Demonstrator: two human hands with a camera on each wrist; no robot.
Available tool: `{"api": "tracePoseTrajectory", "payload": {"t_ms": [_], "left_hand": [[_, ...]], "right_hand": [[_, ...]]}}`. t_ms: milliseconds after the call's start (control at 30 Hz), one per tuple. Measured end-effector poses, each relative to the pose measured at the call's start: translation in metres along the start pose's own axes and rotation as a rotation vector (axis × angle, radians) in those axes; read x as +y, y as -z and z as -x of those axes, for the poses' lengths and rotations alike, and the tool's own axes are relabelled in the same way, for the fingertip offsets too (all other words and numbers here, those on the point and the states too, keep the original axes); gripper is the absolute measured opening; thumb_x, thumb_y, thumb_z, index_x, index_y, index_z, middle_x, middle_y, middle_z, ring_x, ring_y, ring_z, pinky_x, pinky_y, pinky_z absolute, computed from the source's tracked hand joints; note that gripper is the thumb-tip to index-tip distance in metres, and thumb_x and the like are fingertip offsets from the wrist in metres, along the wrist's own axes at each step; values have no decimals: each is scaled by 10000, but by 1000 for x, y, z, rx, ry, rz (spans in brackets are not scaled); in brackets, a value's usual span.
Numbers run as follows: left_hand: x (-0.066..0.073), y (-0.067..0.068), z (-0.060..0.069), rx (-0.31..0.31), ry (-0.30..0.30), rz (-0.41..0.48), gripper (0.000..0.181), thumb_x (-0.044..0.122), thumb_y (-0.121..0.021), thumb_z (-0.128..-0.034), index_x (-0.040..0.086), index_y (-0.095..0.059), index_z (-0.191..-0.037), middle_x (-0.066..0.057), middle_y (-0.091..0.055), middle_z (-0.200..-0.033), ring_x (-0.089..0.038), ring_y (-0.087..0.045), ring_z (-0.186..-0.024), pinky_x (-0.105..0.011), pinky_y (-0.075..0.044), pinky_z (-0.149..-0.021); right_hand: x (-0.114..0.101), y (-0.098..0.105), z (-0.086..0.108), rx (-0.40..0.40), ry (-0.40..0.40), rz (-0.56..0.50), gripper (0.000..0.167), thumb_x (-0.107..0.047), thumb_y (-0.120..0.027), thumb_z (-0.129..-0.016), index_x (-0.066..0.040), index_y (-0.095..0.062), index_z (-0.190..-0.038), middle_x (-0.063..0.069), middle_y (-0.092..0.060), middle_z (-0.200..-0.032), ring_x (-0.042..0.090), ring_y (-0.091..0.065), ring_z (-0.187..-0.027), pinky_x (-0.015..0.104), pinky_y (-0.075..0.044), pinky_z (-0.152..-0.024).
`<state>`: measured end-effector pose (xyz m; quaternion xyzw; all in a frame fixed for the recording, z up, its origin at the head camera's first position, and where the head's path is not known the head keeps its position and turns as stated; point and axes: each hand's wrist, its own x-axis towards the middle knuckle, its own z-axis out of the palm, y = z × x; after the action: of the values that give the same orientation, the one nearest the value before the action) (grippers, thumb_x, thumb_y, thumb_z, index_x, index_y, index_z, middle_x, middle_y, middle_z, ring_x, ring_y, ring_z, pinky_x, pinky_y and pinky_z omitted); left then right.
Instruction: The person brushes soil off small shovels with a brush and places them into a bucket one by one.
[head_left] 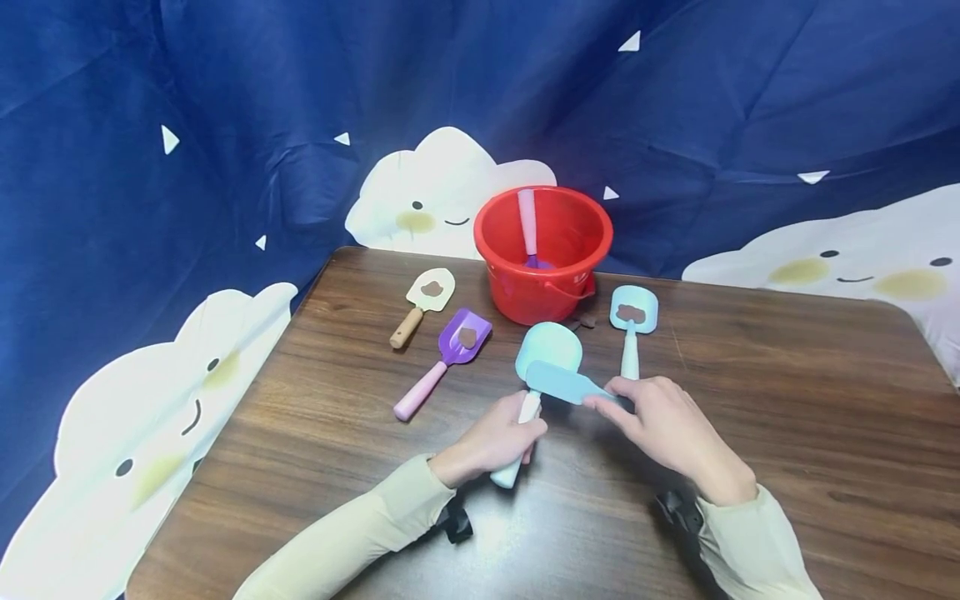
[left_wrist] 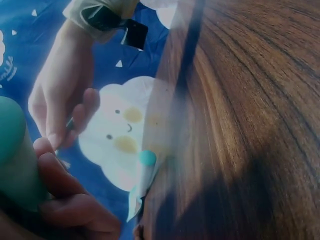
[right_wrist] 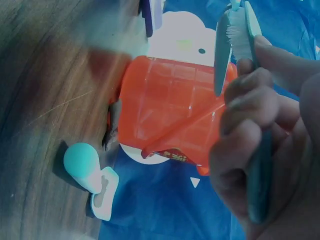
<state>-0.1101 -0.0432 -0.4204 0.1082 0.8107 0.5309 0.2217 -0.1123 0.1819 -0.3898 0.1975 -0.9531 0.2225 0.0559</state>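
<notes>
My left hand (head_left: pixel 495 435) (left_wrist: pixel 75 205) grips the pale handle of a light-blue shovel (head_left: pixel 550 343), its round blade pointing away from me, above the table. A light-blue brush (head_left: pixel 561 382) lies across the lower part of that blade. My right hand (head_left: pixel 678 429) (right_wrist: pixel 270 110) holds the brush with thumb and fingers. White bristles (right_wrist: pixel 240 35) face the blade in the right wrist view; whether they touch it, I cannot tell. The teal-ended handle (left_wrist: pixel 10 132) fills the left edge of the left wrist view.
Behind the hands stands a red bucket (head_left: pixel 540 287) (right_wrist: pixel 170 110) with a pink-handled tool (head_left: pixel 528 221) inside. A cream shovel (head_left: pixel 442 282) and purple shovel (head_left: pixel 450 342) lie left, a light-blue shovel (head_left: pixel 630 354) right, each with a brown patch. Brown bits (head_left: pixel 587 321) lie by the bucket.
</notes>
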Motion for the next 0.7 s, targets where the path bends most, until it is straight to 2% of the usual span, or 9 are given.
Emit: {"api": "tracePoseTrajectory", "payload": {"t_ms": [100, 200, 367, 567, 700], "left_hand": [[0, -1, 0, -3, -13, -10, 31, 110, -509, -861, 99, -487, -842, 4, -495, -508, -120, -512, -437, -228, -413, -451], [1, -2, 1, -4, -23, -45, 39, 114, -507, -860, 105, -490, -826, 14, -503, -507, -109, -522, -434, -223, -419, -444], [2, -4, 3, -11, -23, -64, 41, 106, -505, -844, 101, -494, -805, 10, -507, -494, -106, -522, -422, -215, -415, -435], [2, -7, 3, -18, -17, -63, 36, 106, -509, -837, 99, -498, -803, 9, -506, -487, -106, -514, -420, -210, -414, -445], [1, -8, 2, -19, -8, -23, 23, 99, -511, -822, 76, -513, -826, 6, -493, -487, -112, -506, -422, -213, -408, -443]], "right_hand": [[0, 2, 0, -21, -13, 14, 304, -378, -685, -875, -225, -520, -671, -100, -306, -506, 76, -324, -508, 203, -301, -462], [2, 4, -1, -3, -42, 45, 326, -404, -665, -885, -215, -508, -671, -79, -315, -511, 98, -329, -511, 226, -286, -450], [11, 4, -4, 78, -101, 80, 345, -461, -635, -892, -200, -532, -692, -56, -331, -506, 140, -359, -510, 259, -264, -418], [16, -2, -8, 203, -165, 106, 345, -443, -639, -894, -172, -540, -707, -37, -376, -482, 182, -405, -502, 276, -267, -396], [13, -6, -7, 267, -180, 107, 354, -437, -629, -902, -154, -524, -716, -28, -380, -479, 204, -401, -494, 282, -265, -396]]}}
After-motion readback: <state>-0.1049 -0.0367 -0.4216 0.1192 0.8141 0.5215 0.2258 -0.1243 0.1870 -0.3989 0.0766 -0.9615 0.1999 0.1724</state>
